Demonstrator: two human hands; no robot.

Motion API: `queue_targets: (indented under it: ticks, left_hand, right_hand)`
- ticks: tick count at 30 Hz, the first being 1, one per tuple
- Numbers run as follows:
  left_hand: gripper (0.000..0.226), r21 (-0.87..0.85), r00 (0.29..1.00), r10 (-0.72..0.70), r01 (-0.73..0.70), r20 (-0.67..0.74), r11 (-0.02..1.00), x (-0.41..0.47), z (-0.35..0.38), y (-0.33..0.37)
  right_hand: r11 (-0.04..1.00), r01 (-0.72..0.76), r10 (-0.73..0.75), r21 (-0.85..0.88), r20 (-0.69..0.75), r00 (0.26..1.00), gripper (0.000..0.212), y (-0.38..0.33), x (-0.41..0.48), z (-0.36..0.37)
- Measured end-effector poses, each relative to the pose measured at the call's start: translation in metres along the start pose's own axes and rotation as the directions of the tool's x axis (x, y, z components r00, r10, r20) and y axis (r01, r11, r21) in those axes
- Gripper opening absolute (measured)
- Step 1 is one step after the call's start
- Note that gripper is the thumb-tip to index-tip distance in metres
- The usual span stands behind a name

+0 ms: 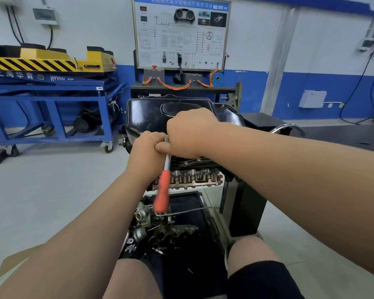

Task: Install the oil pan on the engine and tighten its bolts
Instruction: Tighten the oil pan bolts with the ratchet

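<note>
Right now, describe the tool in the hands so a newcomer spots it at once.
Find the black oil pan sitting on the engine at centre frame. At its near edge the left hand and right hand close together around a wrench. Its silver shaft slants down to a bright orange grip, unlike the grey metal parts below.

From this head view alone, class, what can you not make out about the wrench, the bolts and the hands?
- Head of the wrench and what it engages: head view, hidden under the right hand.
- Fingers of the left hand: head view, turned away, so its grip is unclear.
- Near rim bolts of the pan: head view, partly covered by both hands.
- Text on the board: head view, too small and blurred.
</note>
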State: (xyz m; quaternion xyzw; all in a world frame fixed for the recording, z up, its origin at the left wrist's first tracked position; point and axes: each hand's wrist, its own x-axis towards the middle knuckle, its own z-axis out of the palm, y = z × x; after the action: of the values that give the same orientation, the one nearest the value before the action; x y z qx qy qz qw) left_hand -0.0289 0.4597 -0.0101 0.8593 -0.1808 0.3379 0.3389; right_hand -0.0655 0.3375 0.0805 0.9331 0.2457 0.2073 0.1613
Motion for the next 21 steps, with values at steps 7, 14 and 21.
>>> queue_targets:
  ticks: [7,14,21]
  left_hand:
    - [0.035,-0.066,0.993,0.009,-0.002,0.115,0.998,0.003,-0.01,-0.005]
    - [0.014,0.113,0.996,-0.054,0.047,0.067,0.993,0.007,-0.02,-0.012]
    - [0.033,0.079,0.99,0.06,-0.071,0.128,0.994,0.002,-0.019,-0.01]
  right_hand:
    - [0.957,0.152,-0.158,-0.246,-0.005,0.987,0.02,-0.006,0.01,-0.015]
    - [0.999,-0.036,0.036,0.015,-0.002,0.999,0.034,-0.008,0.009,0.002]
    - [0.992,0.083,-0.084,-0.091,-0.005,0.996,0.033,-0.011,0.012,-0.008]
